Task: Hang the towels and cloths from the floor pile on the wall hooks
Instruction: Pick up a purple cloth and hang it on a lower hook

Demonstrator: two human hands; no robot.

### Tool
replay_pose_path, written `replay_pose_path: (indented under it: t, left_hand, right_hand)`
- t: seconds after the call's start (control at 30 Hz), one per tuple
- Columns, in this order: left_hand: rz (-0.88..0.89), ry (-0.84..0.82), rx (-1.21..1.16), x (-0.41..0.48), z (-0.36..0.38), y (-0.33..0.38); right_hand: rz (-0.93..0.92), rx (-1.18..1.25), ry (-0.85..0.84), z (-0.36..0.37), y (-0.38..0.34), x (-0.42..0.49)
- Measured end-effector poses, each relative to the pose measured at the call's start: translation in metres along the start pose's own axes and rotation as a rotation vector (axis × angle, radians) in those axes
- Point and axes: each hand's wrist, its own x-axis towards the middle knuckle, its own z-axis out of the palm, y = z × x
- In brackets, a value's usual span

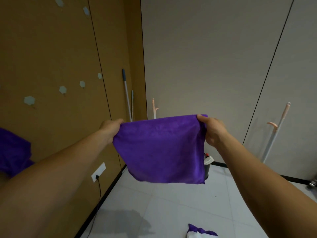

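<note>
I hold a purple towel (161,150) spread out in front of me at chest height. My left hand (111,129) pinches its top left corner and my right hand (211,130) grips its top right corner. The cloth hangs flat below both hands. Several pale hexagonal wall hooks (62,90) dot the brown wall on the left; those in view are bare. Another purple towel (13,150) hangs at the far left edge. The floor pile (200,232), purple and white cloths, lies at the bottom edge.
Mop handles (127,95) lean in the room's corner. A white stand with peach hooks (277,129) is at the right wall. A dark bucket (206,169) sits behind the towel. A wall socket (98,171) with a black cable is low on the brown wall.
</note>
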Motion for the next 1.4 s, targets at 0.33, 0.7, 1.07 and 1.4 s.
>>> replay_pose_path:
  t: [0.33, 0.7, 1.07, 1.4]
  left_hand:
    - [-0.024, 0.069, -0.094, 0.012, -0.028, -0.019]
    - [0.052, 0.023, -0.106, 0.017, -0.028, -0.033]
    - [-0.005, 0.023, -0.069, 0.013, -0.045, -0.041]
    - [-0.048, 0.027, 0.019, -0.007, -0.074, -0.040]
  right_hand:
    - [0.005, 0.093, 0.040, -0.008, 0.022, 0.004]
    - [-0.083, -0.001, 0.004, -0.017, 0.027, 0.004]
    - [-0.224, -0.158, 0.017, -0.020, 0.037, 0.022]
    - [-0.251, -0.308, -0.145, -0.006, 0.052, 0.032]
